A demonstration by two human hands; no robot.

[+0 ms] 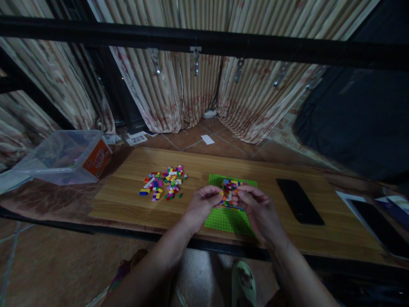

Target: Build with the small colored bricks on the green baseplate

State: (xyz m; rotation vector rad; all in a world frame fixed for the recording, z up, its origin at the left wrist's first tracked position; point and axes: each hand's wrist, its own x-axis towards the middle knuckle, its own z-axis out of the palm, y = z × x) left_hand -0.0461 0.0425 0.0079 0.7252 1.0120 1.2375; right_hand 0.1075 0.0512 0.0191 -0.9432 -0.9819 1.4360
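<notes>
A green studded baseplate [212, 219] lies on the wooden board, carrying a build of multicoloured toy bricks [227, 200]. Both hands are over the build. My left hand [201, 205] is closed in a pinch at the left side of it, thumb and index fingertip together. What sits in that pinch is too small to make out. My right hand [260, 209] faces it from the right, also pinching, with a small orange brick [236, 192] at its fingertips. The fingers hide part of the build. Left of the hands, a loose pile of small coloured bricks [172, 179] is spread on the board.
A black phone [300, 202] lies right of the baseplate on the wooden board [118, 187]. At the left stands a clear plastic tub [64, 160] with an orange label. A black-screened device [381, 224] lies at the far right. A dark bar [204, 40] with metal clips crosses above.
</notes>
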